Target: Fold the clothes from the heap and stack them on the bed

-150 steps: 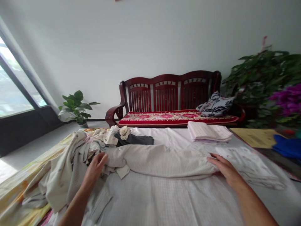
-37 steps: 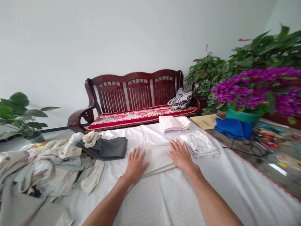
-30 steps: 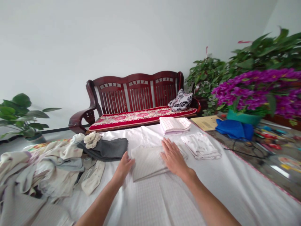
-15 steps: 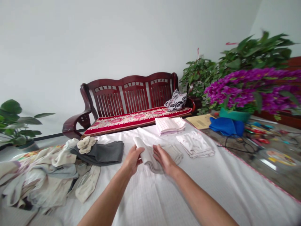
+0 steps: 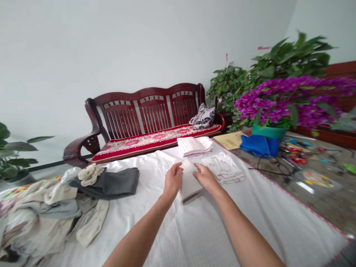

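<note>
A pale grey striped cloth (image 5: 190, 186), folded into a compact rectangle, lies on the white sheet between my hands. My left hand (image 5: 172, 179) grips its left edge, fingers curled towards the thumb. On the opposite side, my right hand (image 5: 206, 178) closes on the far right edge; some of its fingertips are hidden. Just beyond are two other folded pieces: a pinkish-white striped cloth (image 5: 194, 145) and a white patterned cloth (image 5: 226, 167), partly behind my right hand.
A heap of loose clothes (image 5: 41, 218) lies at the left, beside dark grey trousers (image 5: 116, 182) and a cream crocheted flower (image 5: 91, 174). Right of the white sheet (image 5: 250, 230) are a blue cloth (image 5: 258, 145), cables and purple flowers (image 5: 280, 100). A wooden bench (image 5: 150, 111) stands behind.
The grey cloth, half folded over before, is now a smaller, neat rectangle. Both hands have shifted right and now hold its two sides. The view has turned slightly.
</note>
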Action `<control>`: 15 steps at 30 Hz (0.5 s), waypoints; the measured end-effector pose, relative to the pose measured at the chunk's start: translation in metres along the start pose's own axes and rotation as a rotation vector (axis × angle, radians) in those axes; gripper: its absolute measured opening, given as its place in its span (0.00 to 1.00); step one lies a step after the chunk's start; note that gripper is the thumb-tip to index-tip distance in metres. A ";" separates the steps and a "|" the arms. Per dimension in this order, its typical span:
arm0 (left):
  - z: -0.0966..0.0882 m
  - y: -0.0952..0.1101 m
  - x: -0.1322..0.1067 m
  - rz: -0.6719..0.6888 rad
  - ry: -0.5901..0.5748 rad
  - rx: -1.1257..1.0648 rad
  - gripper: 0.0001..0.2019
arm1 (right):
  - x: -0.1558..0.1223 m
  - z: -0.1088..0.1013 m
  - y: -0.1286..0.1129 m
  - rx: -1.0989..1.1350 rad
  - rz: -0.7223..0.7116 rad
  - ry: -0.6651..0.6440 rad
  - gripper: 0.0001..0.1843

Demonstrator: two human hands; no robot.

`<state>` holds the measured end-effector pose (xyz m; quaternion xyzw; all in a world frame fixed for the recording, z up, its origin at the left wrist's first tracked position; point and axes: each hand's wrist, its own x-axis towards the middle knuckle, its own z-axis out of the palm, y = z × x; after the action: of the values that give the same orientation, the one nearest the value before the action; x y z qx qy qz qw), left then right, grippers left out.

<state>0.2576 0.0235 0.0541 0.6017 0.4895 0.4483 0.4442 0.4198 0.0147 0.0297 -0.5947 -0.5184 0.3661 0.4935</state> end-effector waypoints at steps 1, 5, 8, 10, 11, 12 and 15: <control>-0.002 -0.007 -0.003 0.128 0.013 0.119 0.19 | 0.003 -0.003 0.003 -0.071 -0.020 0.016 0.29; 0.005 -0.028 -0.021 0.393 -0.162 0.631 0.25 | 0.002 -0.016 0.005 -0.474 -0.008 0.092 0.30; 0.018 -0.039 -0.033 0.373 -0.250 0.845 0.28 | -0.006 -0.023 0.000 -0.770 0.048 0.092 0.26; 0.021 -0.046 -0.034 0.356 -0.244 0.800 0.28 | -0.010 -0.025 -0.001 -0.823 0.109 0.060 0.25; 0.020 -0.049 -0.032 0.333 -0.213 0.718 0.28 | -0.010 -0.026 -0.002 -0.823 0.139 0.039 0.25; 0.018 -0.052 -0.029 0.288 -0.155 0.601 0.28 | -0.010 -0.026 -0.001 -0.819 0.160 0.023 0.25; 0.004 -0.057 -0.017 -0.028 0.074 0.039 0.30 | -0.006 -0.028 0.002 -0.807 0.206 0.001 0.25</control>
<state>0.2484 0.0130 -0.0036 0.5863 0.5227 0.4544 0.4201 0.4460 0.0034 0.0337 -0.7895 -0.5577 0.1806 0.1817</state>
